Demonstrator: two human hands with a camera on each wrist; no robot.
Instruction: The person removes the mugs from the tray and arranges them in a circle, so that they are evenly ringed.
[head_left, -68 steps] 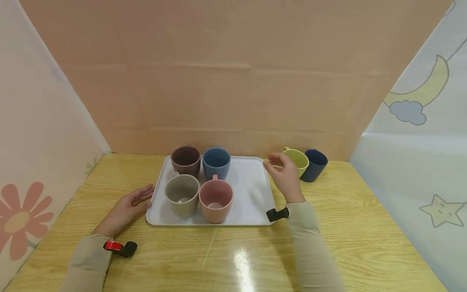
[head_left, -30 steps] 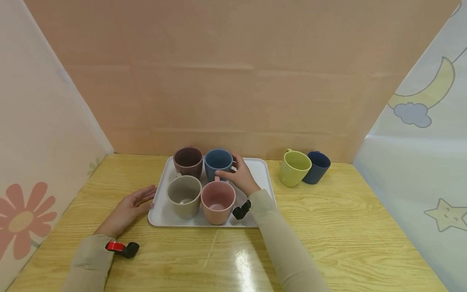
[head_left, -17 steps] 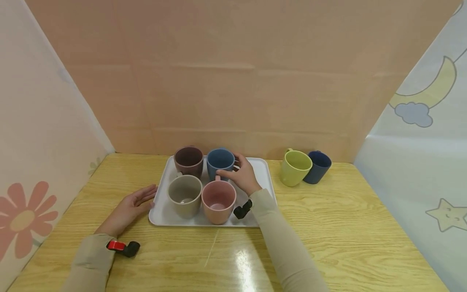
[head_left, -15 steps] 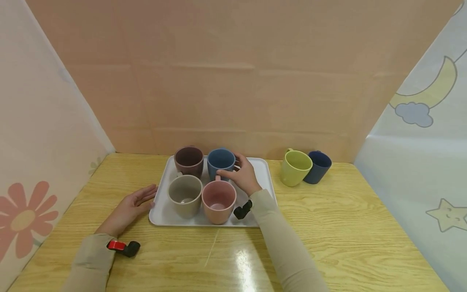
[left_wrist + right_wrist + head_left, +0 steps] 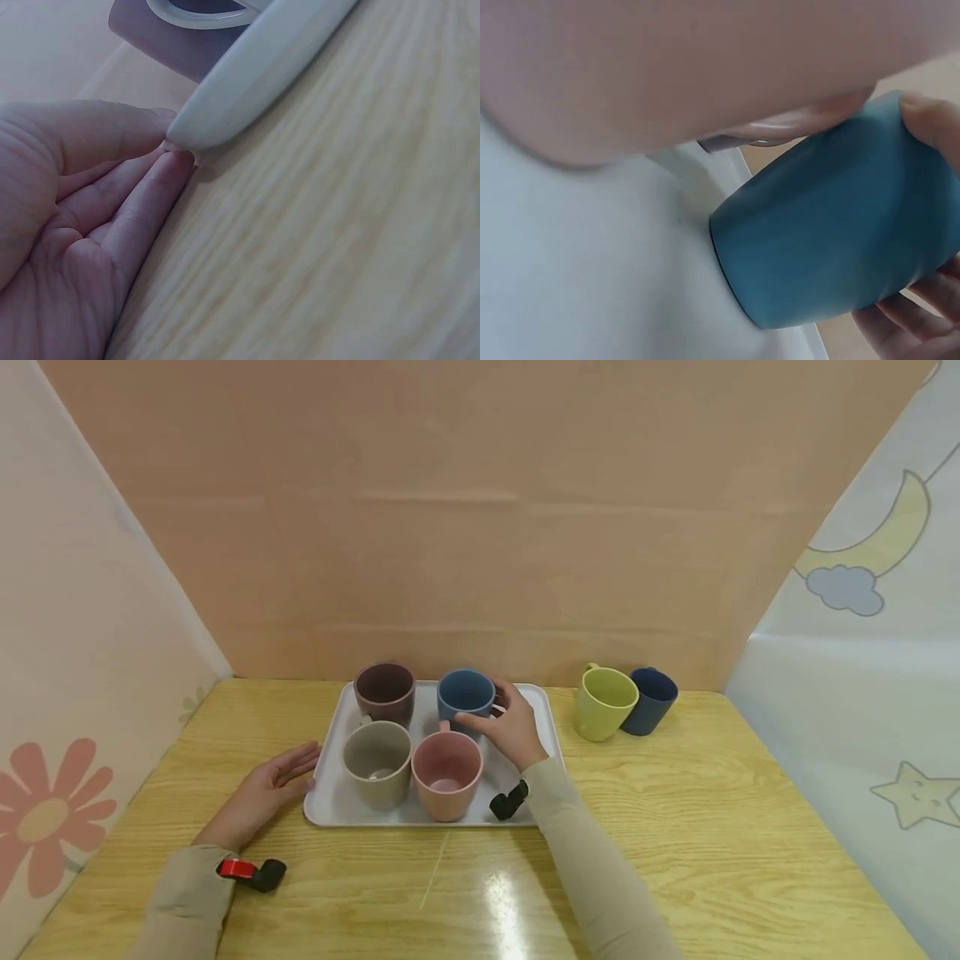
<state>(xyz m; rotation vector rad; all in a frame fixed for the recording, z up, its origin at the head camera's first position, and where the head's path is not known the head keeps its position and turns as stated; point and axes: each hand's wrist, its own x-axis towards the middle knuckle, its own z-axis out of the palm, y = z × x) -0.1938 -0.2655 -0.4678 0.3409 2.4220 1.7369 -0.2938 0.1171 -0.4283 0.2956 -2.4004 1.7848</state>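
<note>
My right hand [image 5: 513, 727] grips the blue mug [image 5: 463, 693], thumb at its near side and fingers round its far right side. In the right wrist view, the base of the blue mug [image 5: 817, 232] is right at the white surface. My left hand [image 5: 262, 789] lies beside the white tray [image 5: 517, 693], its fairly straight fingers and thumb touching the left edge. Up close, the thumb [image 5: 112, 131] meets the rim. On the tray a brown mug [image 5: 385, 693], a beige mug [image 5: 377, 768] and a pink mug [image 5: 447, 777] stand upright.
Right of the tray, a yellow-green mug [image 5: 603, 706] and a dark blue mug [image 5: 651, 702] stand close together on the wooden table [image 5: 720, 827]. A brown backdrop [image 5: 480, 568] rises behind, with patterned panels on both sides.
My right hand has come from near the yellow-green mug to the blue mug, and has shifted it a little right, widening the gap from the brown mug. My left hand has stayed put.
</note>
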